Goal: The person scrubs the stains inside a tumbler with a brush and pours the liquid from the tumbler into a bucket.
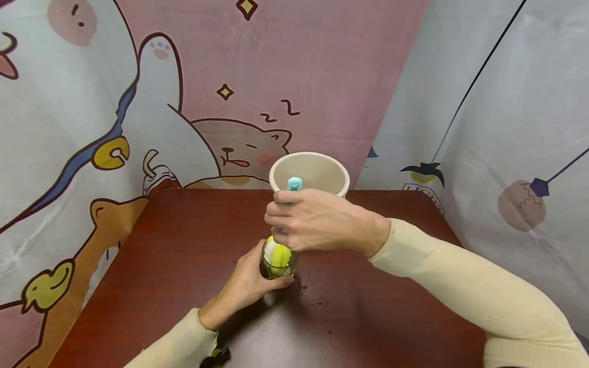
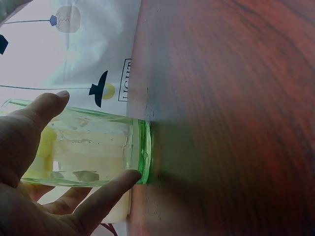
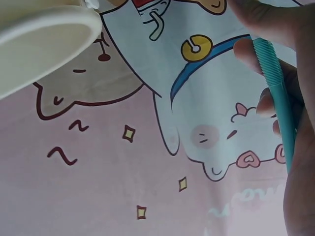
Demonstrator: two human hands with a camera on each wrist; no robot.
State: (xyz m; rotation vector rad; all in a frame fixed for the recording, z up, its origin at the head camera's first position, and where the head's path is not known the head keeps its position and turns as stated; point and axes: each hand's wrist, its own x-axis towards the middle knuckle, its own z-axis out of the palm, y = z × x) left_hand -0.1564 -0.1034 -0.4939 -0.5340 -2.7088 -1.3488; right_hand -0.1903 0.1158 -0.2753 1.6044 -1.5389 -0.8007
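Observation:
My left hand grips a clear, green-tinted drinking glass, thumb on one side and fingers on the other. In the left wrist view the glass's thick base is right at the tabletop. A sponge cup brush has its yellow-and-white head in the mouth of the glass. Above it, my right hand curls round the brush's teal handle, whose rounded end sticks up past the fingers. Part of the shaft is hidden behind that hand.
A cream bucket stands at the table's back edge, just behind my right hand. Small wet drops dot the dark red-brown table right of the glass. Printed cartoon curtains hang behind and at both sides.

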